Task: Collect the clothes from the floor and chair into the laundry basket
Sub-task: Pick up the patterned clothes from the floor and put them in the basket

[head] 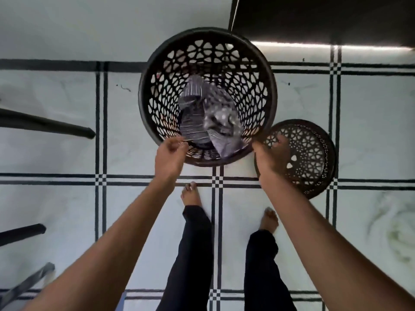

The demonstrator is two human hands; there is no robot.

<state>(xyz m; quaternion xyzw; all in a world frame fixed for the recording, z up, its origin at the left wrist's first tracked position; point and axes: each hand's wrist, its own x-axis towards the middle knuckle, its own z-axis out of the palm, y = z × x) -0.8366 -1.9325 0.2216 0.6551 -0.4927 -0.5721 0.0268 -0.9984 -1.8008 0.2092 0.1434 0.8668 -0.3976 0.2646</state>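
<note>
A round dark laundry basket [267, 90] with lattice walls stands on the tiled floor straight ahead of me. Inside it lie a striped grey garment [192, 125] and a dark cloth with white dots [221, 115]; a fold of the cloth drapes over the near rim. My left hand [170, 153] hovers at the near left rim with fingers loosely curled, and I cannot see anything in it. My right hand [268, 156] is at the near right rim, fingers relaxed, between the basket and its lid.
The basket's lattice lid [314, 153] lies on the floor to the right of the basket. Dark chair legs [49, 127] reach in from the left edge. A dark piece of furniture [325, 19] fills the far right. My bare feet stand just short of the basket.
</note>
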